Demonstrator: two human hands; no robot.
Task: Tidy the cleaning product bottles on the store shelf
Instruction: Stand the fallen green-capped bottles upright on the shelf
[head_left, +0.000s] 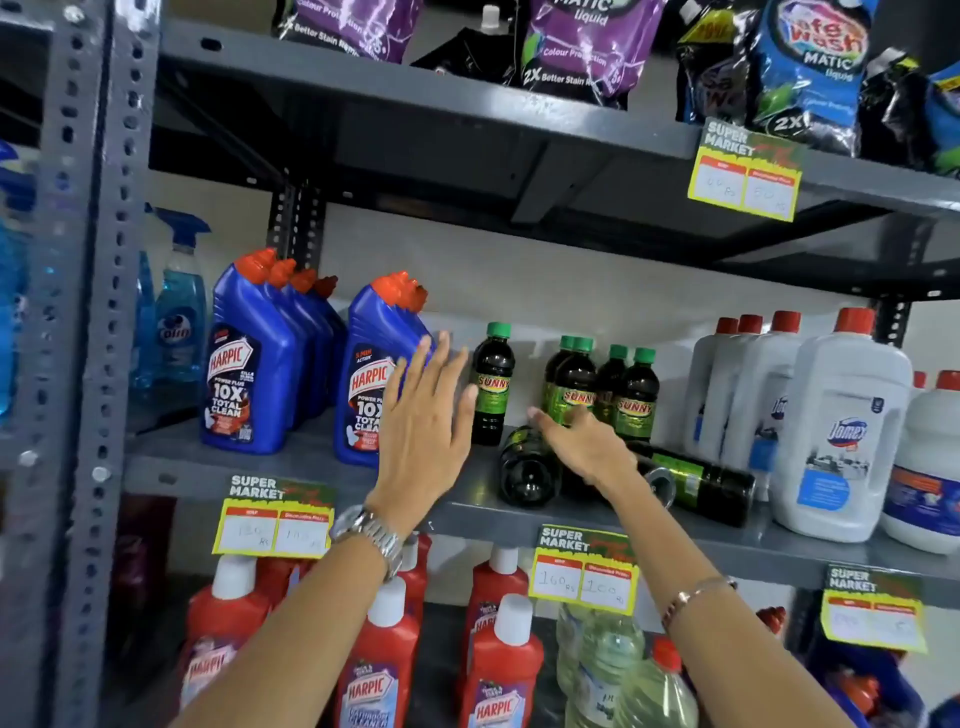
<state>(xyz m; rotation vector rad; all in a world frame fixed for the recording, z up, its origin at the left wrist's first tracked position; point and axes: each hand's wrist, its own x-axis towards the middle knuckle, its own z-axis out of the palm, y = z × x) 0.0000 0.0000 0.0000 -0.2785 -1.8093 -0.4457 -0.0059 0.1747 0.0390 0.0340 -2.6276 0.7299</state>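
Observation:
On the grey middle shelf (322, 457) stand blue Harpic bottles (249, 364) at left, a second Harpic group (371, 374) beside them, and small dark Sunny bottles with green caps (631, 395) in the middle. One Sunny bottle (491, 384) stands alone. Two Sunny bottles lie on their sides, one (524, 467) with its base toward me, another (701, 480) pointing right. My left hand (426, 415) is flat with fingers spread, in front of the second Harpic group and holding nothing. My right hand (587, 447) rests over the fallen bottles, fingers extended; no grip is visible.
White Domex jugs (841, 431) fill the shelf's right end. Blue spray bottles (179, 312) stand far left behind the perforated post (78, 312). Detergent pouches (587, 47) sit on the shelf above, red Harpic bottles (498, 670) below. Yellow price tags (584, 571) hang from shelf edges.

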